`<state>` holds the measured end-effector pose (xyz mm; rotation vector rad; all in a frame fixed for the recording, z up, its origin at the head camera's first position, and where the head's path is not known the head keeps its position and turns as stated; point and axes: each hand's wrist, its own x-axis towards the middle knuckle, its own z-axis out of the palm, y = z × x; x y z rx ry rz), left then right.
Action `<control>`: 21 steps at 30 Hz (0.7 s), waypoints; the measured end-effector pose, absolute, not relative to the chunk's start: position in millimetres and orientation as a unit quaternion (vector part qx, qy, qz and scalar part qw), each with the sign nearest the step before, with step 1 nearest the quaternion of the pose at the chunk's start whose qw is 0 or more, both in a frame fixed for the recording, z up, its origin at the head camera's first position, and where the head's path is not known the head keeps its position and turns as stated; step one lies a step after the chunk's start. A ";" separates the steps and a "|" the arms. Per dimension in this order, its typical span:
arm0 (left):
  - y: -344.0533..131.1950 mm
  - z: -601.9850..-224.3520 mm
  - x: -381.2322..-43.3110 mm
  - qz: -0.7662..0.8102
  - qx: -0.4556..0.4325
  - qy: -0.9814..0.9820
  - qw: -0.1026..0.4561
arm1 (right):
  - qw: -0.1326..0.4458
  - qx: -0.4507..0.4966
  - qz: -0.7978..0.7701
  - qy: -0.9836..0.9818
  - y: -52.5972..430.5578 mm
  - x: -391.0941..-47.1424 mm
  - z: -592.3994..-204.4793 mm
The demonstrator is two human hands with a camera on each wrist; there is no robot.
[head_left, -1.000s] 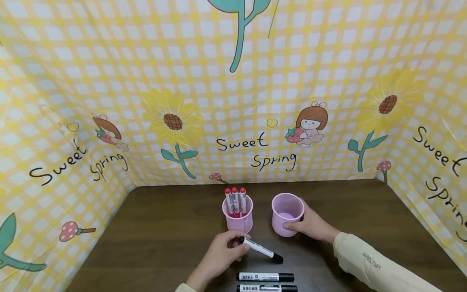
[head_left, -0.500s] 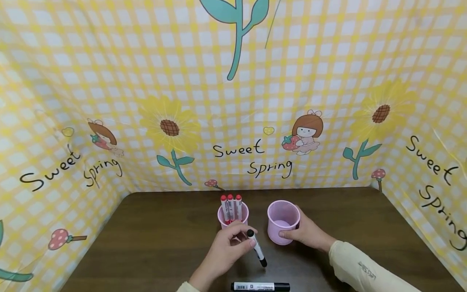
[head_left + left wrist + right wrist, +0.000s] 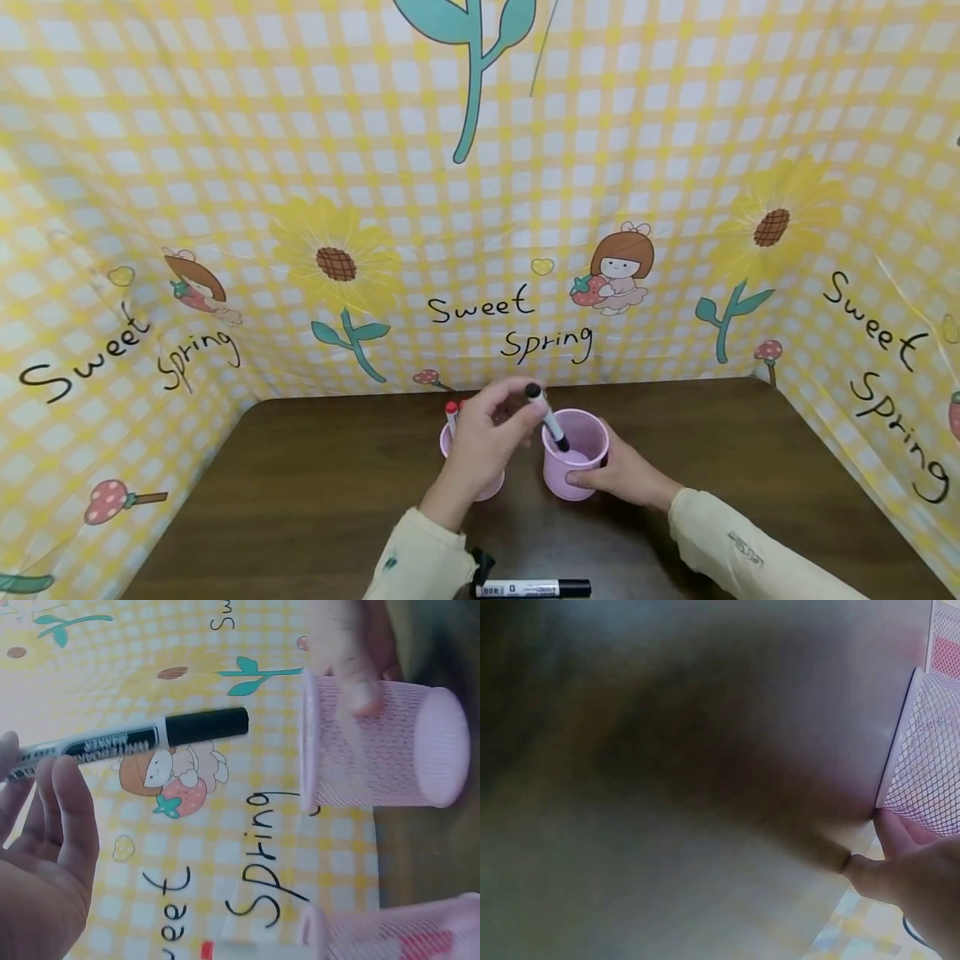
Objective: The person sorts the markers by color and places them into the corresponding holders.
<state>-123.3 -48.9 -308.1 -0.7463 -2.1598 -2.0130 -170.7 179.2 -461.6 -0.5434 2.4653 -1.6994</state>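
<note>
My left hand (image 3: 487, 437) pinches a black whiteboard marker (image 3: 550, 421) near its upper end. The marker slants with its black cap (image 3: 206, 726) toward the mouth of a pink mesh cup (image 3: 573, 479); in the left wrist view a gap separates cap and rim. My right hand (image 3: 630, 475) grips that cup from the right side, thumb across its front. A second pink mesh cup (image 3: 491, 487) stands to the left, partly hidden behind my left hand. Red-capped markers (image 3: 452, 413) stand in it, mostly covered.
Another black marker (image 3: 532, 588) lies on the dark wooden table (image 3: 315, 483) at the near edge of the view. A yellow checked cloth (image 3: 480, 208) forms walls behind and on both sides of the table.
My left hand has lifted the marker from low over the table up and forward to the right-hand cup, turning it steeper. My right hand keeps its grip on the cup.
</note>
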 end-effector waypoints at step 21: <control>12.0 -381.4 -191.2 -0.467 -0.202 -0.861 -0.007 | 0.059 -0.204 -0.547 0.810 183.1 -173.2 -460.8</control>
